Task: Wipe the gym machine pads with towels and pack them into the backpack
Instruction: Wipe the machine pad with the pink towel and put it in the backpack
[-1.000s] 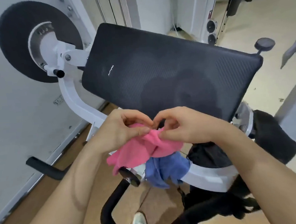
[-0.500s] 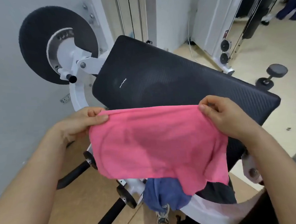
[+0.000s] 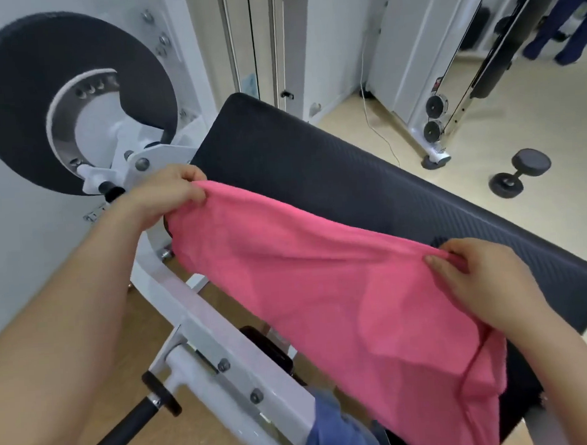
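1. Pink towel (image 3: 339, 288) is stretched out wide between both hands, its top edge over the near side of the big black pad (image 3: 369, 198), the rest hanging down in front.
2. Left hand (image 3: 168, 195) is pinching the towel's top-left corner, fingers curled over the edge, right by the pad's left end.
3. Right hand (image 3: 482, 277) has the top-right corner bunched up between thumb and fingers, sitting over the lower right part of the pad.
4. Pad is tilted, running from upper left down to the right, textured black surface. The towel covers its near edge, so can't really tell how much of the cloth is actually pressed on it.
5. A blue towel (image 3: 337, 431) is draped on the white frame (image 3: 223, 345) at the bottom, partly under the pink one.
6. Round black roller pad (image 3: 23, 83) sits up on the left against the wall, mounted on the same white frame.
7. A black handle (image 3: 126, 428) sticks out of the frame at lower left.
8. Dumbbell (image 3: 520, 173) on the floor to the right, well away from the pad, near a cable machine (image 3: 436, 119).
9. Backpack: not seeing it for sure in this shot.
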Tool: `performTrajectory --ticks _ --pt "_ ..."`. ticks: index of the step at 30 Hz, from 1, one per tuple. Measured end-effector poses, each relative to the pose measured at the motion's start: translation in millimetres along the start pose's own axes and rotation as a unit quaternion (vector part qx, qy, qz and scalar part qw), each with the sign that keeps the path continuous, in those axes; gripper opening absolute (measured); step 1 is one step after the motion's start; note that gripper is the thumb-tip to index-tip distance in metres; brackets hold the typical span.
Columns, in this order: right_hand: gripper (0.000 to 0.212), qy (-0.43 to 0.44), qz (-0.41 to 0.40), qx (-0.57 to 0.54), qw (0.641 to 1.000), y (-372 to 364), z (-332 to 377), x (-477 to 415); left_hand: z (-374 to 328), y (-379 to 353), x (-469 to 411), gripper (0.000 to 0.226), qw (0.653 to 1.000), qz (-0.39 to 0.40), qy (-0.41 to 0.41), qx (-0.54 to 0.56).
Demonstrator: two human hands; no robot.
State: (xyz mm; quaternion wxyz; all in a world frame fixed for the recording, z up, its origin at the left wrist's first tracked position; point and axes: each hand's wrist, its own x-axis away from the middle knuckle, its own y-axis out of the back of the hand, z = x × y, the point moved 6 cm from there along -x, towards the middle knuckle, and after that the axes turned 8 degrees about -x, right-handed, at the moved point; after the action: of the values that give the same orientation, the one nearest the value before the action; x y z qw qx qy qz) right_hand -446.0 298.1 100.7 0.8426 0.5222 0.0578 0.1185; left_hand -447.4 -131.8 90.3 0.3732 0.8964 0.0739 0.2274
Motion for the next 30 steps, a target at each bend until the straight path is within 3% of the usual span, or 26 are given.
performTrajectory --ticks 2,3,6,8,13,21,24,26,28,30 --pt "0.023 0.004 -0.025 -0.013 1.0 2 3 -5 2 -4 -5 0.025 0.985 0.109 -0.005 0.132" --pt "0.022 0.004 -0.037 -0.017 0.999 4 4 -8 4 -2 -11 0.024 0.98 0.104 -0.004 0.169" --pt "0.02 -0.012 -0.072 -0.017 0.997 6 6 -15 13 14 -44 0.026 0.973 -0.073 0.004 0.221" --pt "0.021 -0.026 -0.095 -0.009 0.995 6 7 -19 7 20 -67 0.03 0.963 -0.18 -0.002 0.198" --pt "0.035 -0.054 -0.132 0.01 0.99 5 4 -28 -35 23 -112 0.026 0.947 -0.307 -0.032 0.092" --pt "0.042 -0.071 -0.147 0.01 0.986 6 -1 -40 -89 22 -155 0.034 0.926 -0.375 -0.026 -0.014" --pt "0.042 -0.08 -0.142 -0.009 0.987 9 -5 -43 -102 13 -127 0.045 0.898 -0.429 0.007 -0.095" --pt "0.042 -0.084 -0.136 -0.035 0.986 12 -8 -45 -124 -12 -93 0.047 0.899 -0.415 -0.12 -0.067" --pt "0.042 -0.089 -0.125 -0.064 0.986 14 -13 -48 -154 -66 -48 0.036 0.909 -0.286 -0.301 -0.035" --pt "0.04 -0.089 -0.1 -0.097 0.986 15 -16 -51 -169 -125 -1 0.023 0.895 -0.174 -0.405 -0.067"
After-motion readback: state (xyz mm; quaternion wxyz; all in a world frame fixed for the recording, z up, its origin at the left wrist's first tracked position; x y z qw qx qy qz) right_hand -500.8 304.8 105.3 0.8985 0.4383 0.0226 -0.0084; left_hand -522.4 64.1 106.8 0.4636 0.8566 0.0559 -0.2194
